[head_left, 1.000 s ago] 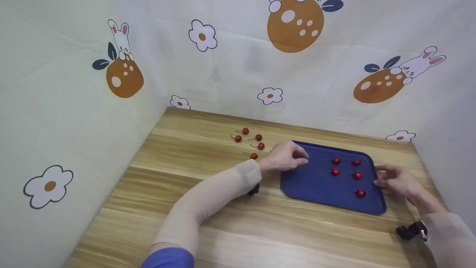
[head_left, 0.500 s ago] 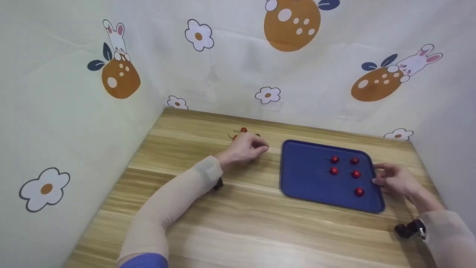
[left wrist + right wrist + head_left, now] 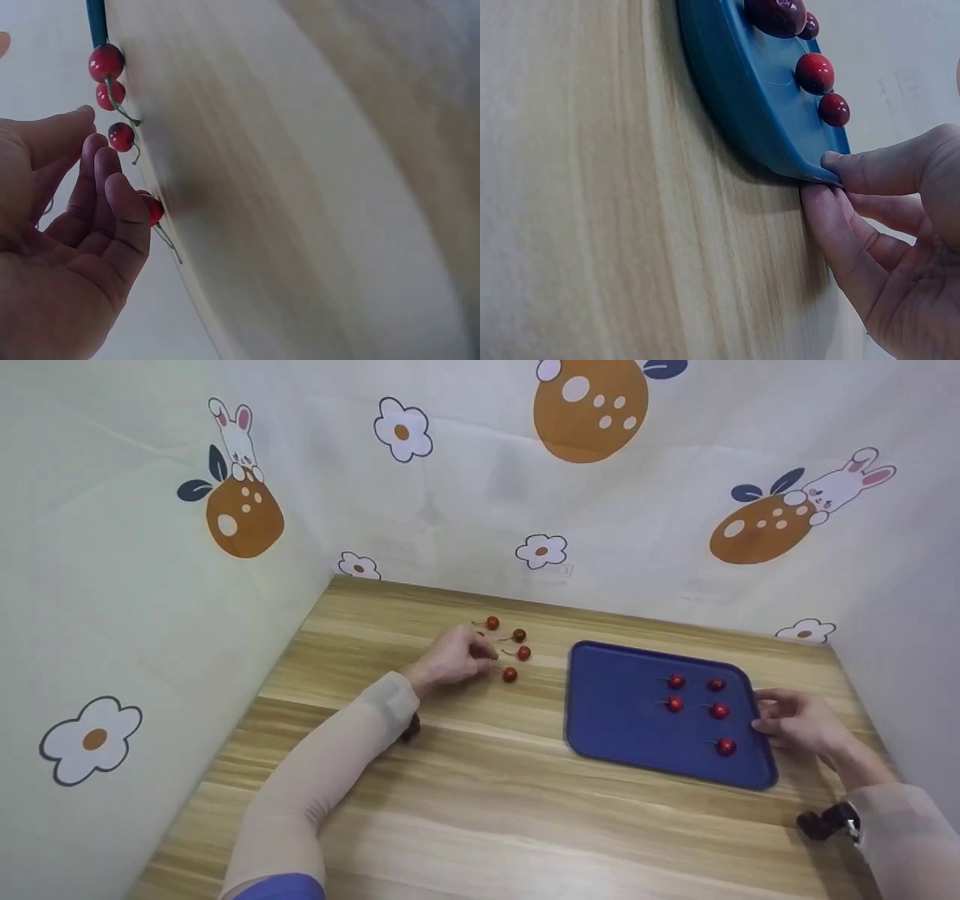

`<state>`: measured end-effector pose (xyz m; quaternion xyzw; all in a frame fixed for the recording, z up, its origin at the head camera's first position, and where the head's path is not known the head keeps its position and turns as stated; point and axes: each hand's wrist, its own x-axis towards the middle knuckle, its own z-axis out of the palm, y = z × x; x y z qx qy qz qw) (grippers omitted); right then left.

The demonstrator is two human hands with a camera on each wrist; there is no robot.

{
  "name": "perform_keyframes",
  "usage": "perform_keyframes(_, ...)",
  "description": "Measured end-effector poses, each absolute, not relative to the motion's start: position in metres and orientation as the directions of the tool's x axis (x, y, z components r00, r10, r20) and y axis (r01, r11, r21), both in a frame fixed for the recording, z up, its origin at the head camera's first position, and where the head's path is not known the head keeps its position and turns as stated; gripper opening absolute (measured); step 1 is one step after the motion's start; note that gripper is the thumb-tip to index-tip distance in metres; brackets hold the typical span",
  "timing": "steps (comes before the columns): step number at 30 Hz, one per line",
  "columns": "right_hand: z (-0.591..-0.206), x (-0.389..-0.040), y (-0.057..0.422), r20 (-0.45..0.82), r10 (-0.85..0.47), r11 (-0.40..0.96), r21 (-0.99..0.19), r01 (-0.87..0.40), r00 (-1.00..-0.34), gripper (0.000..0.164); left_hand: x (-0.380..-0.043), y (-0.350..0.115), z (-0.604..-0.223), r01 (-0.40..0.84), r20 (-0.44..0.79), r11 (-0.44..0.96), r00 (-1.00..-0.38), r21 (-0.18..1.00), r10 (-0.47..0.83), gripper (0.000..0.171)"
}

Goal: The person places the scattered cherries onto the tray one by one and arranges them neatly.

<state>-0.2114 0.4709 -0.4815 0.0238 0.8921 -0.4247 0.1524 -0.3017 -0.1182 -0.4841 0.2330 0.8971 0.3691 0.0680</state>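
My left hand (image 3: pixel 454 656) reaches in at the left side of a loose group of red cherries with thin stems. Close to its fingertips lie one cherry (image 3: pixel 510 675) and another cherry (image 3: pixel 523 653); a further cherry is partly hidden behind the hand. In the left wrist view the fingers (image 3: pixel 120 199) are loosely bent, with nothing seen between them and the thumb. A dark blue tray (image 3: pixel 615 720) sits to the right, with several cherries on its right half. My right hand (image 3: pixel 806 727) pinches the tray's right rim, thumb on top and fingers underneath, as the right wrist view shows.
The wooden table (image 3: pixel 450 810) is walled at the back and sides by a pale cloth (image 3: pixel 465 495) printed with flowers and rabbits. Two more cherries lie behind the near ones, a back cherry (image 3: pixel 492 622) and a darker cherry (image 3: pixel 519 636).
My left hand has moved left from over the tray's left edge, across the loose cherries, to their left side, uncovering some. The right hand stays at the tray's rim.
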Motion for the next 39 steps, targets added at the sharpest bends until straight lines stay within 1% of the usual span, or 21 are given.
perform_keyframes(5, -0.483, -0.212, 0.471, -0.299, -0.103, 0.63, -0.758, 0.171, -0.949, 0.072, -0.304, -0.113, -0.488, 0.382, 0.039, 0.63, -0.872, 0.676, 0.488, 0.015)
perform_keyframes(11, -0.482, -0.212, 0.473, -0.303, -0.094, 0.62, -0.763, 0.182, -0.948, 0.073, -0.306, -0.103, -0.487, 0.431, 0.017, 0.668, -0.847, 0.607, 0.532, 0.015)
perform_keyframes(20, -0.482, -0.211, 0.471, -0.293, -0.094, 0.63, -0.757, 0.171, -0.952, 0.074, -0.304, -0.098, -0.486, 0.436, 0.001, 0.7, -0.849, 0.566, 0.528, 0.012)
perform_keyframes(26, -0.48, -0.211, 0.47, -0.293, -0.091, 0.63, -0.757, 0.173, -0.952, 0.075, -0.3, -0.098, -0.481, 0.393, -0.015, 0.695, -0.865, 0.602, 0.502, 0.01)
perform_keyframes(33, -0.48, -0.211, 0.471, -0.287, -0.094, 0.635, -0.755, 0.164, -0.953, 0.073, -0.297, -0.096, -0.481, 0.386, 0.039, 0.643, -0.874, 0.661, 0.484, 0.007)
perform_keyframes(39, -0.482, -0.211, 0.471, -0.292, -0.101, 0.62, -0.766, 0.17, -0.951, 0.073, -0.293, -0.087, -0.477, 0.326, 0.016, 0.602, -0.887, 0.729, 0.461, 0.009)
